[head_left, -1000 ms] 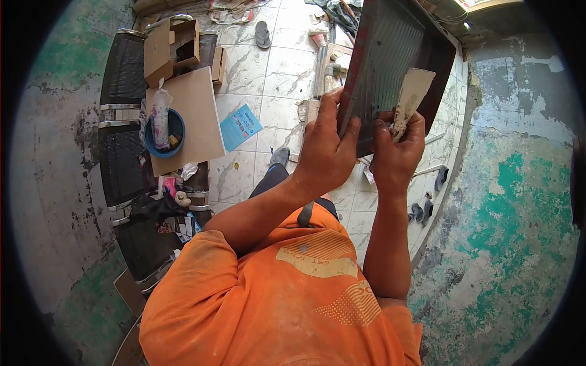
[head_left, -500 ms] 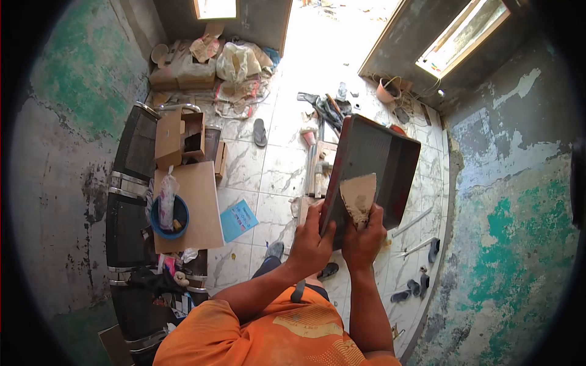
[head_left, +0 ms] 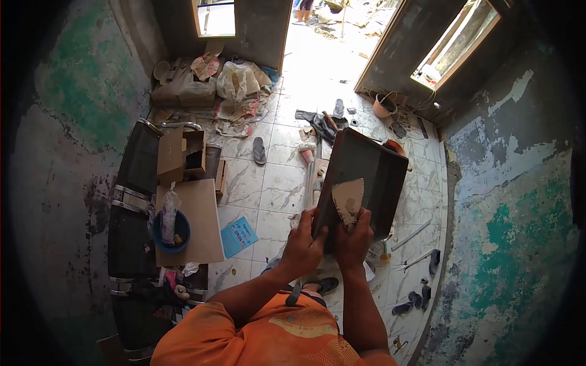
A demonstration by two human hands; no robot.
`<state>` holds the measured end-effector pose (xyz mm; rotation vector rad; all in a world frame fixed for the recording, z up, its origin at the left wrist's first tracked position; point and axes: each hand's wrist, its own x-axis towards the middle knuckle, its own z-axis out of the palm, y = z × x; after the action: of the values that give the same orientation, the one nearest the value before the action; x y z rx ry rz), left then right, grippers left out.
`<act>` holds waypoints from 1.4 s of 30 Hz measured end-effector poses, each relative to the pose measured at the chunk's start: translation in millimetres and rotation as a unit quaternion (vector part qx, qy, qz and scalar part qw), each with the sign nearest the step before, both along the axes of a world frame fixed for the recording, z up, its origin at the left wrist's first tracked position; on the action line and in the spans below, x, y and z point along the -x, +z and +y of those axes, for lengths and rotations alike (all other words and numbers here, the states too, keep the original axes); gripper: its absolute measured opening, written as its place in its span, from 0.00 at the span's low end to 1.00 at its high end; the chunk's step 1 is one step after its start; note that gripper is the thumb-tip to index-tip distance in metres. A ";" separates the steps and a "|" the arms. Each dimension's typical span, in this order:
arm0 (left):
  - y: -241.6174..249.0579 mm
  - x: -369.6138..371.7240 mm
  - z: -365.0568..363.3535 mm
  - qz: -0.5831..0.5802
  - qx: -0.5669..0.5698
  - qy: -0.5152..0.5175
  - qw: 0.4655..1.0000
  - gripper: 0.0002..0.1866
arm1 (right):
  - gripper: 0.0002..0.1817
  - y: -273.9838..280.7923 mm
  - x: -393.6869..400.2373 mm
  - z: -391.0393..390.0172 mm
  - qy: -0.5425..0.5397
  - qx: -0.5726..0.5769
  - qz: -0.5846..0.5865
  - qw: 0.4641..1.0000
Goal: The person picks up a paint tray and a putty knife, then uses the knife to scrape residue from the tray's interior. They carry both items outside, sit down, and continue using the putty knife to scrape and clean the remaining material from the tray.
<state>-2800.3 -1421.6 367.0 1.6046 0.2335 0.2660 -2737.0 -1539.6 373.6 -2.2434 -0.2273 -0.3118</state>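
Note:
My left hand is closed on the near left rim of a dark paint tray, holding it up in front of my body. The tray has deep side walls and a reddish-brown edge, and it is tilted so its inside faces me. In my right hand is a scraper, gripped low near its blade. Its wide, pale, smeared blade points away from me and overlaps the tray's inside in this view. The scraper's handle is hidden in my fingers.
On the left, a row of black chairs bears a board, a blue bucket and an open cardboard box. Sacks lie at the back. A sandal, a blue leaflet and tools lie on the tiled floor.
The tray and scraper have shifted slightly left and toward me, still held by both hands. The view has tilted up a little, showing more beyond the doorway, including a person's legs.

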 end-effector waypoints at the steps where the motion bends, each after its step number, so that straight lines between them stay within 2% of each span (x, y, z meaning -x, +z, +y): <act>1: 8.1 0.6 3.9 0.016 -0.003 -0.022 1.000 0.24 | 0.22 3.0 -0.6 0.0 -0.002 -0.024 0.000 1.000; 3: 12.5 -0.9 8.2 0.027 0.015 -0.027 0.999 0.23 | 0.20 9.1 -3.2 0.7 -0.004 -0.044 0.000 0.999; 6: 23.9 0.7 11.2 0.056 0.053 -0.052 0.996 0.22 | 0.20 12.0 -5.3 -4.3 -0.016 -0.096 0.059 0.994; 7: 16.3 0.0 7.2 0.011 0.054 -0.037 0.998 0.22 | 0.19 14.8 -4.5 -6.2 -0.011 -0.121 0.058 0.991; 10: 15.5 2.8 7.2 0.050 0.093 -0.052 0.993 0.22 | 0.19 7.5 -1.6 -16.3 0.006 -0.172 0.089 0.981; 12: 8.3 1.9 3.7 0.020 0.055 -0.026 0.998 0.22 | 0.19 4.9 0.0 -21.9 0.024 -0.197 0.116 0.973; 14: 11.7 3.6 4.1 0.027 0.055 -0.035 0.997 0.22 | 0.20 5.7 3.0 -23.1 0.054 -0.156 0.070 0.984; 21: 15.5 6.0 5.0 0.033 0.046 -0.037 0.998 0.22 | 0.21 3.9 8.2 -14.2 0.028 -0.118 0.037 0.992; 22: 23.7 7.0 7.3 0.083 0.066 -0.051 0.993 0.22 | 0.21 -0.1 8.5 -15.2 0.025 -0.090 0.019 0.995; 24: 16.5 7.4 4.3 0.036 0.033 -0.039 0.998 0.22 | 0.21 -3.3 9.6 -14.0 0.023 -0.063 -0.001 0.998; 27: 7.3 7.9 4.9 0.029 0.024 -0.040 0.999 0.22 | 0.21 -3.1 12.8 -14.2 0.056 0.048 -0.053 0.996; 34: 8.1 14.7 10.9 0.062 0.013 -0.075 0.995 0.22 | 0.23 -10.8 13.7 -17.5 0.060 0.077 -0.005 0.995; 36: 7.6 14.2 14.0 0.109 0.069 -0.105 0.986 0.21 | 0.21 -4.6 10.2 -17.5 0.036 -0.034 0.020 0.999; 40: 1.5 14.6 5.4 0.055 0.124 -0.072 0.988 0.19 | 0.17 -2.6 12.8 -28.1 0.019 -0.071 0.038 0.997; 42: 3.5 15.7 4.5 0.073 0.135 -0.077 0.985 0.19 | 0.13 -2.4 15.2 -32.6 0.040 -0.119 0.072 0.989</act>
<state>-2816.0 -1417.1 370.5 1.3658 0.2455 -0.0044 -2752.2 -1572.1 371.2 -2.0052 -0.1925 -0.1251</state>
